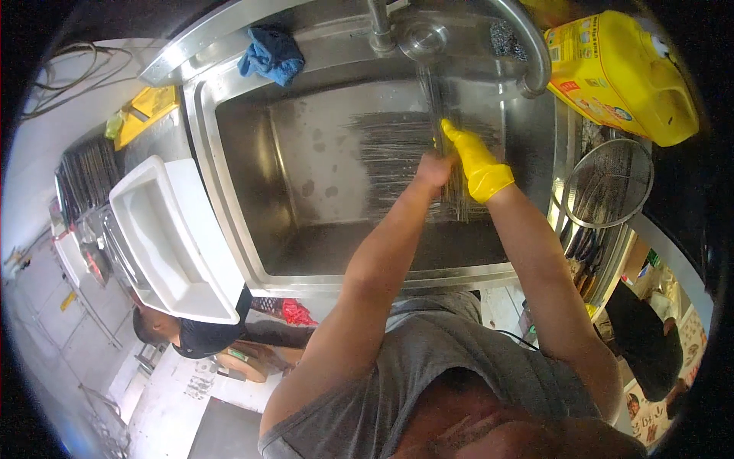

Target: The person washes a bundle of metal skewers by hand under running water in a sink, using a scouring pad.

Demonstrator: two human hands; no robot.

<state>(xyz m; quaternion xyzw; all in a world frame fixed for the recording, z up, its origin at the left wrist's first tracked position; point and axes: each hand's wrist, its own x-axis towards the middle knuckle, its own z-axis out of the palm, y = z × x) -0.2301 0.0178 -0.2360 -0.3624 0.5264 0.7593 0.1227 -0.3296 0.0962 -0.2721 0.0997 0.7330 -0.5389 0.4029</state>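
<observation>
Many thin metal skewers [395,166] lie side by side across the floor of a stainless steel sink [243,229]. Above them, a bundle of skewers [434,94] is held lengthwise, pointing away from me. My bare left hand [434,169], slightly blurred, is closed around the bundle near its middle. Right beside it, my right hand [473,158] wears a yellow rubber glove and grips the same bundle. The hands hide part of the skewers between them.
A blue cloth [272,56] hangs on the far rim near a curved faucet [533,63] and steel scourer [507,41]. To the right are a yellow detergent jug [622,80] and round strainer [609,183]; a white tub [172,229] stands left. Another person [209,333] is nearby.
</observation>
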